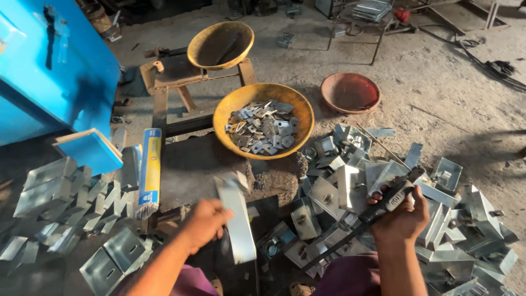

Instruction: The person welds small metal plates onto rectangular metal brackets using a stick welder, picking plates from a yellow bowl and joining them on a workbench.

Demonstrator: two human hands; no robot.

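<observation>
Bent metal bracket (236, 219), long axis near-to-far, gripped by left hand (205, 222); right hand (402, 216), clasping black-handled tool (386, 200), well apart rightward.

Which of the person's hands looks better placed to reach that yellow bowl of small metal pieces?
Probably the left hand: it sits nearer the yellow bowl, though it holds a bent metal plate. The right hand grips a black-handled tool.

Small plates (262, 130) lie in the near bowl (304, 123); an empty bowl (220, 45) sits behind on a stand (164, 77); brackets (350, 181) pile right.
</observation>
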